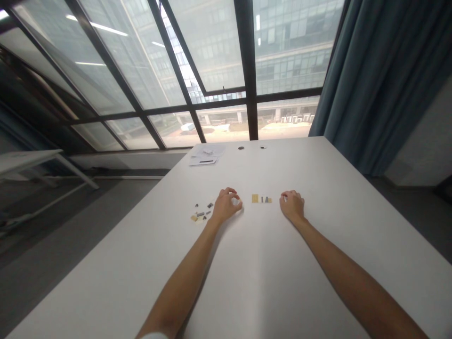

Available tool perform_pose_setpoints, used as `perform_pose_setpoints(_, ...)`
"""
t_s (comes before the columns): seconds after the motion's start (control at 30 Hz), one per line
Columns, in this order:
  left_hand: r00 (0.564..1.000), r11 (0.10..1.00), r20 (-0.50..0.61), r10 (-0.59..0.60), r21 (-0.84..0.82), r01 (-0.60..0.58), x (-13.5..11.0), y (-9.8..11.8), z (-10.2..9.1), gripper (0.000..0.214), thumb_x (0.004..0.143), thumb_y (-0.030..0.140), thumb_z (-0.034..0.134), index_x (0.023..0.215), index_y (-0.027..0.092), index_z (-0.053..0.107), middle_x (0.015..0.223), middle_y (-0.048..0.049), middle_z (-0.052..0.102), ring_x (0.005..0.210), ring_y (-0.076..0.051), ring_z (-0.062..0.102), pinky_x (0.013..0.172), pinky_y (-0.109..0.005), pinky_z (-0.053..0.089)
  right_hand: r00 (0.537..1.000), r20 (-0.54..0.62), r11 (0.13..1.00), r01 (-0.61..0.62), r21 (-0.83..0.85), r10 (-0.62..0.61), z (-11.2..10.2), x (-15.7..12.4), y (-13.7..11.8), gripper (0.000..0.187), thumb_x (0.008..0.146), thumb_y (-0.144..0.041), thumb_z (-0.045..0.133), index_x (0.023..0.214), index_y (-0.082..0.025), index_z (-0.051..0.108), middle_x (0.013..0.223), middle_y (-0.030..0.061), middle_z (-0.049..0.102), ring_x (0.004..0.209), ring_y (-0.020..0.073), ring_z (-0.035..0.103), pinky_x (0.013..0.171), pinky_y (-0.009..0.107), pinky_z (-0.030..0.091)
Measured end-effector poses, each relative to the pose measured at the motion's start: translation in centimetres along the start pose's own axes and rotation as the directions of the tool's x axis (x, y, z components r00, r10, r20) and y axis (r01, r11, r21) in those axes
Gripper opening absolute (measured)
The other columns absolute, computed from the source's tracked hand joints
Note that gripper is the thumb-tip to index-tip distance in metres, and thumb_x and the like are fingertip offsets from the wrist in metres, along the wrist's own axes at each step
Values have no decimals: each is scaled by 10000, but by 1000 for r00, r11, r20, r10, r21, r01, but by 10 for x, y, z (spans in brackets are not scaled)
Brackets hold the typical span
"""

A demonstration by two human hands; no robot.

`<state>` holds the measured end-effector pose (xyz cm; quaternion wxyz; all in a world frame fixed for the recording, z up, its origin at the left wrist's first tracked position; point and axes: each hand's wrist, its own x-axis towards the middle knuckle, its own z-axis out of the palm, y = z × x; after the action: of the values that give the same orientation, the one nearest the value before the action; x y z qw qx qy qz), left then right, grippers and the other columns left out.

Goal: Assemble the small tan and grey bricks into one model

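My left hand (pixel 227 205) rests on the white table (pixel 247 268) with its fingers bent and a gap between thumb and forefinger; nothing shows in that gap. To its left lies a loose group of small pieces: grey bars (pixel 200 214), dark bits (pixel 210 205) and tan pieces (pixel 194 218). Between my hands stretches a short row, made up of a tan square plate (pixel 254 198), small grey pieces (pixel 266 199) and a smaller tan piece (pixel 270 200). At the row's right end, apart from it, my right hand (pixel 292 205) has curled fingers. Whatever they may hold is hidden.
Papers (pixel 206 151) with a dark, thin strip on them lie at the table's far left. Two round cable holes (pixel 240 148) sit near the far edge. Beyond are large windows (pixel 219 47), a blue curtain (pixel 381 80) at right and another table (pixel 31 157) at left.
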<state>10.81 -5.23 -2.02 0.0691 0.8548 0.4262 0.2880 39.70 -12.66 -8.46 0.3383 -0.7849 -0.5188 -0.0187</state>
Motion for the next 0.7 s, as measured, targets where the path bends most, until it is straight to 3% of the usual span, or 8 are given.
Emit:
perform_pose_setpoints(0.1,996,994,-2,95,-57,-95,-11,32,18,86,774,266,743,852,230,734,1137,-45,651,1030,-239,581,946,-405,511,997,-56,995,56,77,-52,0,0,0,196,893,-244,548,945,-184,727,1017,109,671,986,269,549,847,393,378)
perform_pose_setpoints(0.23,985,977,-39,165,-130,-169,-28,55,44,143,775,220,745,915,227,718,1122,-44,654,1017,-223,582,935,-390,521,960,-107,934,278,227,-259,-8,-4,-8,152,880,-216,574,946,-193,709,971,87,668,974,258,566,867,401,407)
perform_pose_setpoints(0.37,982,971,-81,173,-151,-184,-33,55,51,168,793,214,739,957,232,708,1097,-40,656,1024,-220,583,951,-396,518,839,-52,777,523,350,-542,-16,-11,-19,141,872,-176,604,968,-212,700,962,73,656,951,235,580,854,385,442)
perform_pose_setpoints(0.47,979,970,-91,181,-149,-193,-32,50,49,171,795,215,740,962,232,707,1086,-43,655,1022,-223,584,951,-405,518,751,4,700,615,362,-661,-19,-16,-25,174,855,-181,653,1017,-224,701,991,71,655,958,236,582,845,389,445)
perform_pose_setpoints(0.57,975,966,-89,204,-142,-215,-30,48,48,175,801,223,741,974,229,711,1085,-49,659,1024,-228,583,952,-415,518,711,42,679,650,341,-702,-19,-19,-28,235,833,-201,707,1066,-227,698,1018,74,657,987,244,577,853,394,435)
perform_pose_setpoints(0.7,968,958,-84,238,-143,-248,-30,49,49,184,803,235,752,985,236,723,1078,-50,669,1016,-232,583,940,-422,525,699,76,678,653,337,-711,-18,-21,-29,276,818,-225,746,1088,-230,690,1039,73,662,999,246,572,874,396,425)
